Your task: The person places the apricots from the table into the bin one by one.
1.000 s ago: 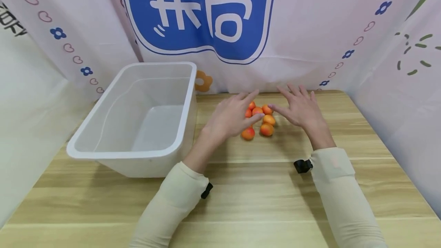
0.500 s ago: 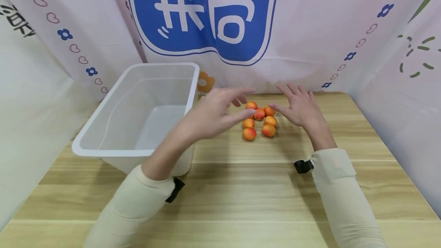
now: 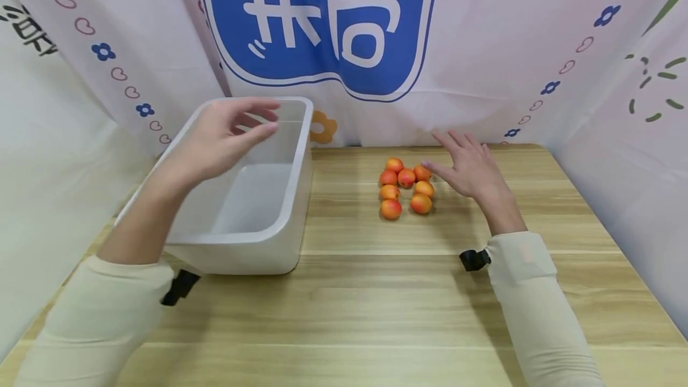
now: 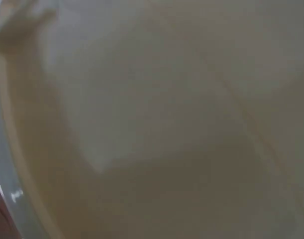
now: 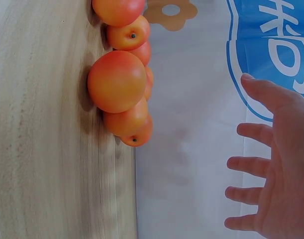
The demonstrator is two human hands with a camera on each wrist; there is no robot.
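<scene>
Closest, at eight o'clock, a pale left sleeve point(image 3: 97, 315), and at four o'clock, a pale right sleeve point(image 3: 543, 315), each with a little black box point(image 3: 180, 287) by the wrist. Underneath, a wooden desk point(image 3: 365, 315). A bit farther, at nine o'clock on the desk, a big white tub point(image 3: 231, 237). Above the tub, a left hand point(image 3: 217, 139), blurry, with loosely bent fingers and nothing held. In the left wrist view, a fuzzy look inside the tub.

At three o'clock on the desk, a bunch of eight round orange-red fruits point(image 3: 407, 178): well apart from the left hand, between three and four o'clock from it; near the right hand point(image 3: 470, 166), at eight o'clock from it. On that right hand, straight fingers, spread wide, with nothing held. In the right wrist view, a gap between hand and fruits. Farthest, at twelve o'clock, a white cloth point(image 3: 510, 28) with a blue patch point(image 3: 322, 64) and white writing.
</scene>
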